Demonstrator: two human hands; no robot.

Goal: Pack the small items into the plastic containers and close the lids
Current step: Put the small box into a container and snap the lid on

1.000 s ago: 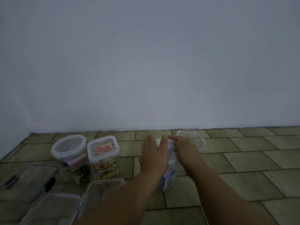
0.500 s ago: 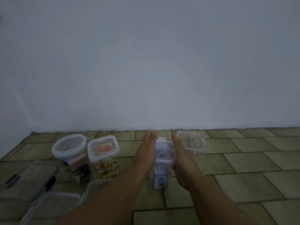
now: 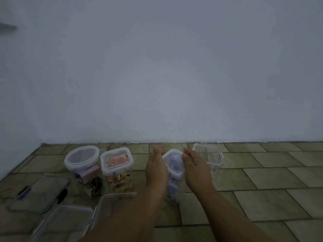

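Note:
A tall clear container point(image 3: 173, 160) with a white-rimmed lid on top stands on the tiled floor, purple and white items inside. My left hand point(image 3: 155, 170) lies flat against its left side and my right hand point(image 3: 195, 166) against its right side, fingers stretched out, at lid height. To the left stand a lidded round container point(image 3: 81, 157) with a pink block and dark clips, and a lidded square container point(image 3: 116, 159) with orange and yellow items. An empty clear container point(image 3: 208, 154) without a lid stands behind my right hand.
A flat clear lid with black clips point(image 3: 39, 193) lies at the left. Two empty clear boxes point(image 3: 64, 222) point(image 3: 111, 201) sit near the bottom left, partly behind my left forearm. A white wall point(image 3: 160, 75) rises close behind the containers. Bare tiles point(image 3: 271, 180) spread to the right.
My hands came off the top of the tall container's lid and moved down to its two sides. The container now stands upright between my palms.

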